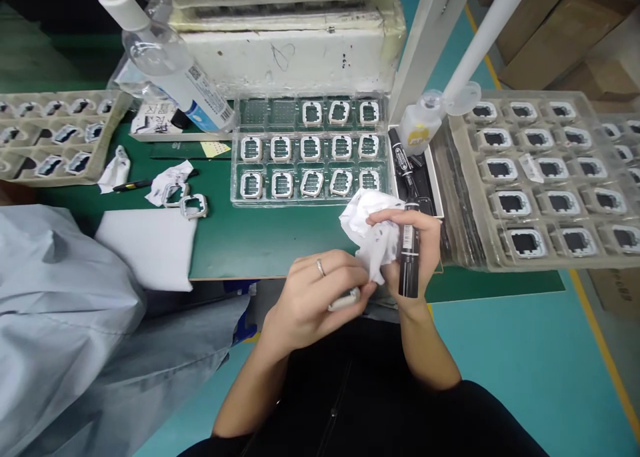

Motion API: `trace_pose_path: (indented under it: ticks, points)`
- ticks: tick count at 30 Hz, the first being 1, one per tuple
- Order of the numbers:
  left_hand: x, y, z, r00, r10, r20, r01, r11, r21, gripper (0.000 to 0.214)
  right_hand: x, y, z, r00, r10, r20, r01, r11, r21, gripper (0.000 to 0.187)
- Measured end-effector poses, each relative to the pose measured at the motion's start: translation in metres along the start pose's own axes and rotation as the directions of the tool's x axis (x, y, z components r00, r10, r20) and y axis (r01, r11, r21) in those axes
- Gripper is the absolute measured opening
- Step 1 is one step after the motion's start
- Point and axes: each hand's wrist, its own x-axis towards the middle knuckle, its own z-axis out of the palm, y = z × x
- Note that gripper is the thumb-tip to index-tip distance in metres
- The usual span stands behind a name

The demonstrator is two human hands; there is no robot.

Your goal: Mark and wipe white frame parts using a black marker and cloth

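Observation:
My left hand (317, 297), with a ring on one finger, is closed around a small white frame part (345, 300); fingers hide most of it. Its fingertips meet the lower end of a crumpled white wipe (373, 237) marked with dark smudges. My right hand (425, 250) is closed too, gripping that wipe together with a black marker pen (409, 260), which stands upright against the palm. Just beyond both hands lies a clear plastic tray (310, 202) of white frames with dark openings; two back-left pockets hold none.
A pump bottle (185, 77) and loose frames (194, 206) are at left, near a person's grey sleeve (50, 270). Stacked trays (480, 197) rise at right beside a small bottle (420, 127) and a box of markers (403, 157). A white post (425, 37) stands behind.

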Motion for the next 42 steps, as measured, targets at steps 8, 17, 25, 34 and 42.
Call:
trace_pose_path:
  ticks: [8,17,25,34,42]
  points:
    - [-0.012,-0.012,0.019,0.98,-0.119,0.158,0.118,0.993,0.016,0.009,-0.001,0.001,0.0,0.996,0.044,-0.084,-0.028,0.983,0.184,0.025]
    - [-0.009,-0.024,0.025,0.949,-0.309,0.062,0.312,0.949,-0.044,0.013,0.006,-0.006,-0.002,0.968,0.247,-0.037,-0.227,0.933,0.281,0.034]
    - [-0.01,-0.024,0.027,0.919,-0.365,0.151,0.371,0.929,-0.007,0.011,0.014,0.0,-0.008,0.949,0.311,0.043,-0.292,0.822,0.49,0.033]
    - [-0.004,-0.028,0.02,0.802,-0.568,0.187,0.591,0.703,-0.396,0.029,0.008,0.005,-0.009,0.981,0.196,-0.009,-0.177,0.905,0.388,0.029]
    - [0.003,-0.039,0.026,0.775,-0.578,0.255,0.529,0.373,-0.762,0.04,-0.001,-0.001,0.007,0.988,0.129,-0.086,-0.114,0.979,0.166,0.025]
